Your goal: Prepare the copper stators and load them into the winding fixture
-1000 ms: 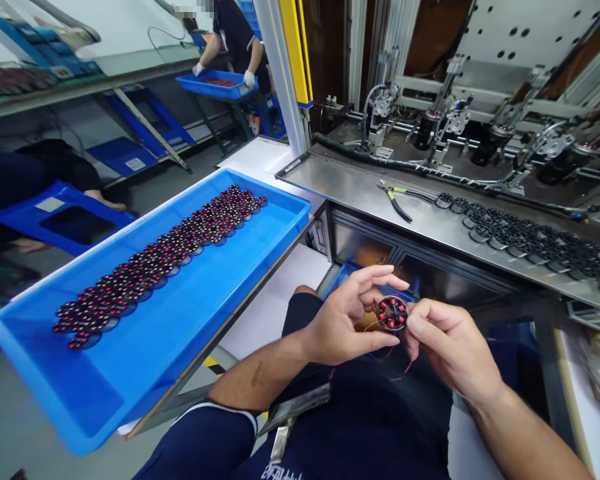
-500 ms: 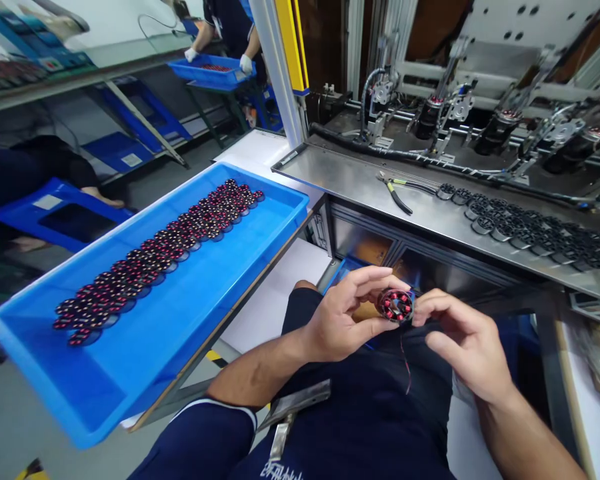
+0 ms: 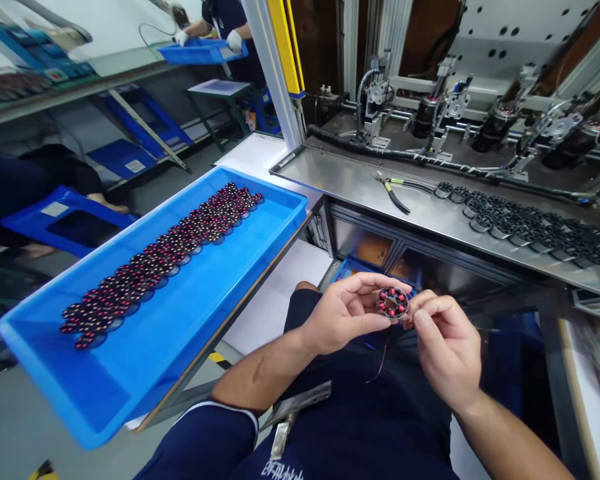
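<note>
My left hand [image 3: 347, 313] pinches a small round wound stator [image 3: 393, 302], a dark ring with red coils, over my lap. My right hand [image 3: 445, 347] is closed on the stator's right edge, fingers curled round it. A thin red wire [image 3: 380, 363] hangs from the stator down toward my dark trousers. Both hands are in front of the steel bench.
A blue tray [image 3: 180, 320] with rows of several wound stators [image 3: 165, 257] sits at my left. On the steel bench [image 3: 360, 187] lie pliers [image 3: 395, 197] and a row of several bare black stator cores [image 3: 525, 223]. Winding machinery [image 3: 430, 113] stands behind. A person at back left lifts a blue tray [image 3: 203, 50].
My right hand has closed back onto the stator's edge, and the part has been turned face up. The hanging wire has swung left. The person at the back has raised the tray.
</note>
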Tool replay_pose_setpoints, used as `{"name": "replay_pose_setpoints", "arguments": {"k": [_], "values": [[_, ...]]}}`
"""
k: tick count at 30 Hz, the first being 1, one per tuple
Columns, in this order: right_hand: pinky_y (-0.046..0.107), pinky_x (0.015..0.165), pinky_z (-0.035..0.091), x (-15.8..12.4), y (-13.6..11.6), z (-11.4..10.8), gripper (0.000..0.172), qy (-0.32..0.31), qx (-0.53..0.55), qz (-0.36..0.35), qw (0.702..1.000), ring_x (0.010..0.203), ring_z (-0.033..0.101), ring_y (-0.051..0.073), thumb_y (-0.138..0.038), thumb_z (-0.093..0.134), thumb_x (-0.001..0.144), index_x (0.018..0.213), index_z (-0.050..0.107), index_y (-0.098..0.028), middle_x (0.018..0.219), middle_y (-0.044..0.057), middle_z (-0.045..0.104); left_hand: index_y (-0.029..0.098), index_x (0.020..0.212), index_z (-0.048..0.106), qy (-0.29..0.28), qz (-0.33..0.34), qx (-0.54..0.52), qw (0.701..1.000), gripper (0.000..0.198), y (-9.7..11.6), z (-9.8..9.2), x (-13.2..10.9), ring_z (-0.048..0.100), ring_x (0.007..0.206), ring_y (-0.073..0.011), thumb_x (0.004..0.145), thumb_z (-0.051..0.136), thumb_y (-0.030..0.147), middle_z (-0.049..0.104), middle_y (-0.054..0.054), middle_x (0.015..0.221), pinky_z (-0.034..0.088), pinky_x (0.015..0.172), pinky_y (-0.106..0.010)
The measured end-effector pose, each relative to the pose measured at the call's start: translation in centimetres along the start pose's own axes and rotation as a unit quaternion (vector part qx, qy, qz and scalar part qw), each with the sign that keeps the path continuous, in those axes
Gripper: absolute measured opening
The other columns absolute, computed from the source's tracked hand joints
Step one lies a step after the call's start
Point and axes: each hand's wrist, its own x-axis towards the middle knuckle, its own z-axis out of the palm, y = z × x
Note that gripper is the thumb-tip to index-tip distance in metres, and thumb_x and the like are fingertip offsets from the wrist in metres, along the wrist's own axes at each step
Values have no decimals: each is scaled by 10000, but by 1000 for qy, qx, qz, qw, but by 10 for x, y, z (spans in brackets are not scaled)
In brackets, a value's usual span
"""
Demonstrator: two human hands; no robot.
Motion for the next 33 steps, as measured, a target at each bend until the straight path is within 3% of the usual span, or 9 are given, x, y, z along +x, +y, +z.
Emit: {"name": "replay_pose_setpoints", "arguments": {"k": [4,8,12,18,26,28,30,33], "values": [[298,723,477,-3,0,7,114,-1,-19,-26,999,773,550,147,-168,566,969,869,583,-221,823,13,558,182,1173,658,13,-15,-24,1000,630,-9,1,2,729,872,-190,611,933,252,704,-137,1221,597,760,-293],[285,675,465,-10,7,7,114,23,-25,-12,999,743,532,149,-200,587,963,851,572,-215,791,14,552,190,1079,700,72,90,106,988,467,-14,9,2,702,829,-143,656,898,209,707,-65,1079,582,773,-266],[296,698,479,-11,11,2,96,15,0,15,1000,765,543,158,-240,590,963,875,553,-225,818,21,551,188,1124,690,86,214,267,936,466,-9,11,1,708,946,-190,687,850,159,726,-86,1057,593,822,-288],[323,785,474,-2,2,4,86,-55,27,17,998,858,512,174,-296,606,948,916,553,-237,937,31,500,180,1123,681,58,305,372,875,496,2,11,3,734,901,-193,660,849,122,763,-76,986,603,846,-307],[335,810,453,-10,18,14,181,50,25,81,995,835,514,173,-338,474,1017,876,510,-229,920,32,522,185,1119,696,77,268,298,913,481,-4,8,2,736,929,-212,667,856,143,760,-89,1012,602,866,-332],[341,839,455,-8,17,12,109,49,14,46,998,901,526,183,-344,553,982,953,531,-242,988,41,530,188,1122,695,72,276,320,903,486,-1,8,3,735,925,-200,666,850,128,762,-82,1012,602,860,-315],[359,879,453,-4,11,11,201,40,-4,-9,999,986,527,204,-345,676,906,1036,550,-259,1069,56,526,187,1134,692,62,290,349,889,501,2,8,4,736,931,-198,664,851,128,765,-81,1012,603,860,-307],[363,871,456,1,3,11,111,40,-50,-46,997,1005,530,213,-286,687,899,952,597,-246,1055,65,534,196,1159,686,55,302,372,876,507,4,9,4,739,943,-203,680,842,135,768,-78,1021,608,861,-315]]}}
